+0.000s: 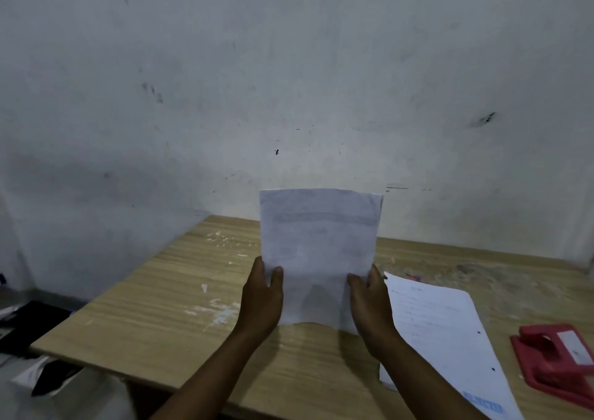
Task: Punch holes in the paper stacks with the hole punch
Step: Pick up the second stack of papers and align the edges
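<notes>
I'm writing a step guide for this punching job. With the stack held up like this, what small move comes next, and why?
Probably carry the held stack right toward the red hole punch. Both the left hand and right hand grip it upright above the table, while the flat sheets beside it already show holes.

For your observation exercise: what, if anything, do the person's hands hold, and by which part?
Both hands, left and right, grip an upright stack of white paper sheets by its lower side edges.
</notes>
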A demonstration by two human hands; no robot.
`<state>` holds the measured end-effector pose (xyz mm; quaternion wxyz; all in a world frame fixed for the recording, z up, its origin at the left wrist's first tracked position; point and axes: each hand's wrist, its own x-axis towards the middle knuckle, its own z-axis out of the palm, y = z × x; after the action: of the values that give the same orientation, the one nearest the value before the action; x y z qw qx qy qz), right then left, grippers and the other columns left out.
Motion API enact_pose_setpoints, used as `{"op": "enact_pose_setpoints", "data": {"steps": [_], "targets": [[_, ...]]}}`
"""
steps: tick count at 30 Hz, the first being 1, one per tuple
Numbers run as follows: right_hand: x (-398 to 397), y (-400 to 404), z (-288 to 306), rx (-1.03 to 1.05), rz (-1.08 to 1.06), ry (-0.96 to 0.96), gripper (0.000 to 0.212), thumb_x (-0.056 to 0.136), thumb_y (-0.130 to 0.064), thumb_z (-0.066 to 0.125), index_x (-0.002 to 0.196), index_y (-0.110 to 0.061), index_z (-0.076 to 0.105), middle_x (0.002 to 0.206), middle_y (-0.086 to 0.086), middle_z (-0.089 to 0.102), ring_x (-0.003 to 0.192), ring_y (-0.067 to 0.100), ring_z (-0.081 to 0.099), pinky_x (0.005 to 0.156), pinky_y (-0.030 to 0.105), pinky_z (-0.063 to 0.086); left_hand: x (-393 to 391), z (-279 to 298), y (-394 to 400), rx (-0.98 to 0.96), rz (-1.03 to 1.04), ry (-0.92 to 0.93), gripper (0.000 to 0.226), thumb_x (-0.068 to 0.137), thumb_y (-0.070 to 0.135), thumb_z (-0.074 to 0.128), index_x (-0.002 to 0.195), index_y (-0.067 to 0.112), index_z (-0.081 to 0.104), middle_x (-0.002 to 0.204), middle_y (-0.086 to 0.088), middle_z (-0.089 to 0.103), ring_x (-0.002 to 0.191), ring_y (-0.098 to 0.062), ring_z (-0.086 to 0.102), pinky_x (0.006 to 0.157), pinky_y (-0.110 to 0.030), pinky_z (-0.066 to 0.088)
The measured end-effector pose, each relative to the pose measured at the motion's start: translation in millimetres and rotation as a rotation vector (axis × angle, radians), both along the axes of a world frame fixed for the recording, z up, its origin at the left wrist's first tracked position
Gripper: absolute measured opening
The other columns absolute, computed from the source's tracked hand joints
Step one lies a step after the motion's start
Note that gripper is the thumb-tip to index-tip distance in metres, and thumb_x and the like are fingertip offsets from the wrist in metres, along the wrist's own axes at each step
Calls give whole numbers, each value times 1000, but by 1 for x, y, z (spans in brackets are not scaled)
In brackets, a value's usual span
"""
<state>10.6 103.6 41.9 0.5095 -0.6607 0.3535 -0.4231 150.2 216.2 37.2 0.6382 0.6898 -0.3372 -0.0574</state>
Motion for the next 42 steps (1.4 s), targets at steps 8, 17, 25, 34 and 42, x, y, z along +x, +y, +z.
{"op": "enact_pose_setpoints", "data": {"steps": [8,17,25,34,42], "targets": [[-9,-25,46,-283,-252,-145,71,87,-27,79,144,-19,38,142,1,40,111,17,55,83,29,50,36,65,12,124,-64,-502,7,102,18,47,106,13,51,91,-1,62,78,-16,59,62,-29,43],[-20,-29,71,-342,74,34,9,101,-25,58,101,-33,62,98,-12,68,93,12,64,80,37,55,55,106,16,365,1,-1080,22,96,32,37,105,19,52,89,0,58,85,-32,55,78,-42,38],[-34,-41,58,-123,97,4,17,102,-30,57,118,-33,60,114,-9,65,96,7,58,79,39,45,98,82,49,228,168,-926,17,97,44,50,100,31,60,91,13,64,84,-18,62,80,-41,45],[-30,-29,31,5,82,-86,17,104,-23,55,117,-34,58,108,-21,62,94,1,58,67,27,47,75,25,55,21,-56,-20,25,96,34,61,120,26,59,111,16,66,100,-5,65,72,-23,50],[-19,-21,1,-6,-21,-39,20,103,-25,53,122,-21,60,110,-3,66,96,11,61,67,30,49,65,0,59,-66,-1,-57,33,97,29,61,129,34,54,116,25,61,103,7,58,80,-18,48]]}}
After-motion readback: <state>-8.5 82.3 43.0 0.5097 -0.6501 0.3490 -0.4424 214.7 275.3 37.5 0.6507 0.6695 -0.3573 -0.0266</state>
